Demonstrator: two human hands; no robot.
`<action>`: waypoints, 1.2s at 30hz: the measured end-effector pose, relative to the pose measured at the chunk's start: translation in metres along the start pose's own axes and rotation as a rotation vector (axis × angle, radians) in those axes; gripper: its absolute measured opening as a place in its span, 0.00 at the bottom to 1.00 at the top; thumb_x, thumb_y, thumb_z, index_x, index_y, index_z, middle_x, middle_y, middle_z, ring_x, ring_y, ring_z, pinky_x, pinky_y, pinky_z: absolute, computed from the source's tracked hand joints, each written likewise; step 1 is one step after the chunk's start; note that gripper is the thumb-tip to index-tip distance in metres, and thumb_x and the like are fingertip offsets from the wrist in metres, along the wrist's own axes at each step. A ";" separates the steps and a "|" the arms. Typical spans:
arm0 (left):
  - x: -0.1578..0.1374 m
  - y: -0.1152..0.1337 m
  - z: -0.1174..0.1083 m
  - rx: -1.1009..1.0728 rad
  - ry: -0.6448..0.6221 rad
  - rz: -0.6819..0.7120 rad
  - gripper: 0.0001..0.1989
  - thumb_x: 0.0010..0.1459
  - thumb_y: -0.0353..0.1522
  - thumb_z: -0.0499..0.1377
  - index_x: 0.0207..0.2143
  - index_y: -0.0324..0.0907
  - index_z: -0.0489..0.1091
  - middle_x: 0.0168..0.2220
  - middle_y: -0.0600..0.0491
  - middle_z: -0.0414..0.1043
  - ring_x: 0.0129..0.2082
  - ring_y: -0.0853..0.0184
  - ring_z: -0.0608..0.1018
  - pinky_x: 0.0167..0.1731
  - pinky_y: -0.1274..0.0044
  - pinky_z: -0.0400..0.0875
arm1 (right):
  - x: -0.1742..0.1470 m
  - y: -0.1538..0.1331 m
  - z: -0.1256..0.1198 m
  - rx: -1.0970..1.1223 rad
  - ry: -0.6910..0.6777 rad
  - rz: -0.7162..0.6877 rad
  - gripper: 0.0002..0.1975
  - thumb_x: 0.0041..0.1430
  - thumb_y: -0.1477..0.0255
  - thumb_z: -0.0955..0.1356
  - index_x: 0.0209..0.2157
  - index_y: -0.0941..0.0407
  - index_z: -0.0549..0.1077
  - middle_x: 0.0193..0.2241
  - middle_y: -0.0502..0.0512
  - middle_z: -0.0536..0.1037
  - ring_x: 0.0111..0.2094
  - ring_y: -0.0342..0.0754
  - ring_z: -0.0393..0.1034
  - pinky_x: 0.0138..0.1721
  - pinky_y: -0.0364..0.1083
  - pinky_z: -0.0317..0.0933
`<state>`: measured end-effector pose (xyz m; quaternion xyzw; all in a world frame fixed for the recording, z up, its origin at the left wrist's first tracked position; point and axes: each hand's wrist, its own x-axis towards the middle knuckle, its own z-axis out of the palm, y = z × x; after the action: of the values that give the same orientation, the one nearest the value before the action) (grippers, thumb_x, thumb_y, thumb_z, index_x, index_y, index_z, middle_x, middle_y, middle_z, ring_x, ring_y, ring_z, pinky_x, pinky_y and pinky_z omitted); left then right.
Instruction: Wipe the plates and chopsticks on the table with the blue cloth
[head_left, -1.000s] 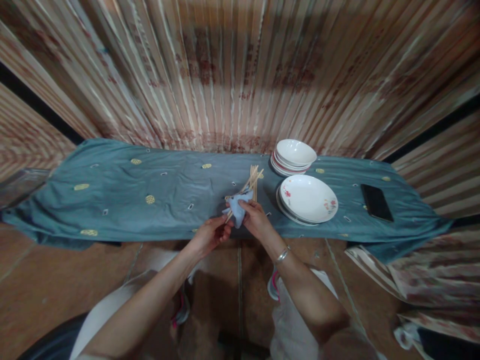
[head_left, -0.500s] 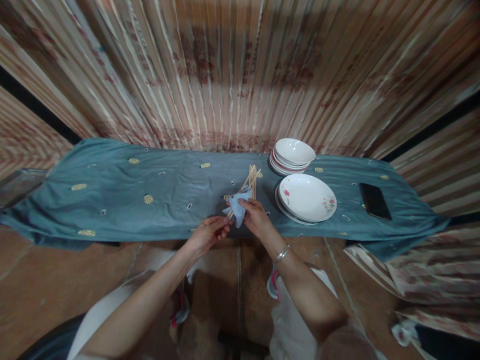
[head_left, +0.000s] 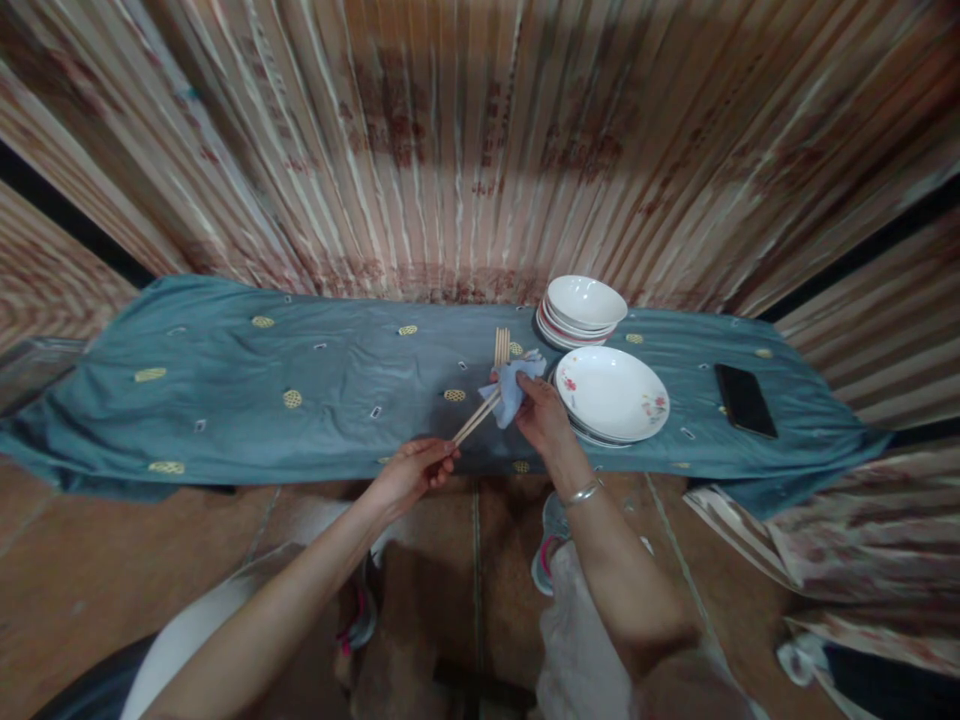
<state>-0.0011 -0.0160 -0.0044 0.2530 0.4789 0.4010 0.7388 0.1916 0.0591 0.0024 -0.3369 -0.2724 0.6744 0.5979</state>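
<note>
left hand (head_left: 411, 470): grips chopsticks (head_left: 474, 421) | right hand (head_left: 545, 421): holds cloth (head_left: 512, 385) around them

No legible text, labels, brands or nos. anywhere in view. Striped curtain (head_left: 480, 150) behind the blue cloth (head_left: 225, 390): reddish printed marks, approx. above the stacked bowls (head_left: 583, 305), too blurred to read. Plate (head_left: 611, 392) beside those bowls: floral motifs only, no lettering. Phone (head_left: 744, 400) on the same cloth: screen dark, no markings visible.
</note>
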 end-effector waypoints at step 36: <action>0.006 0.006 0.016 -0.144 -0.008 0.024 0.10 0.48 0.32 0.66 0.22 0.35 0.70 0.18 0.56 0.66 0.15 0.79 0.65 0.16 0.86 0.57 | -0.024 0.049 0.030 -0.073 -0.148 0.169 0.15 0.39 0.62 0.76 0.27 0.57 0.76 0.22 0.51 0.79 0.20 0.43 0.69 0.24 0.42 0.64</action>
<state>0.0124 -0.0077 0.0037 0.2065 0.4425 0.4423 0.7522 0.1397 0.0298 -0.0135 -0.3293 -0.3109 0.7352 0.5044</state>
